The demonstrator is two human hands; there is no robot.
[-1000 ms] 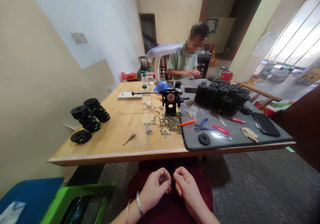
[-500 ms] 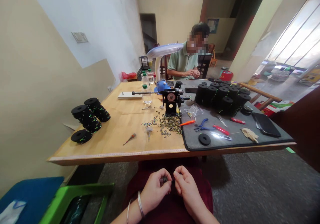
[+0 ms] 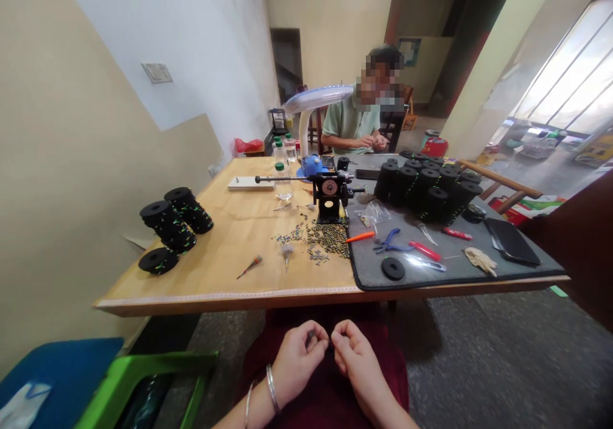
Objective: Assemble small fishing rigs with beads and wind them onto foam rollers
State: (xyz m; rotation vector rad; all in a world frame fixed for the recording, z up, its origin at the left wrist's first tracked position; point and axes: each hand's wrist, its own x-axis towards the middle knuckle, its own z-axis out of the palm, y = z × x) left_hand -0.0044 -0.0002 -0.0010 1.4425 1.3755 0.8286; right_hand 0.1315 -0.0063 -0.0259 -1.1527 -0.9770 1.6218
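Left hand (image 3: pixel 299 360), right hand (image 3: pixel 358 364) edged closer, six o'clock; left clutching dark bits (image 3: pixel 310 338), right's hold unclear. I judge fine fingerwork, steadiness next.

Wooden tbl (image 3: pixel 211 263) — blk spools (image 3: pixel 175 225) L, small pcs (image 3: pixel 330 237) mid, grey mat (image 3: pixel 368 256) R.

Dark object (image 3: pixel 311 338), maroon cloth (image 3: pixel 328 397), green-flecked black spools (image 3: pixel 167 228), blue-handled pliers (image 3: pixel 389 245)
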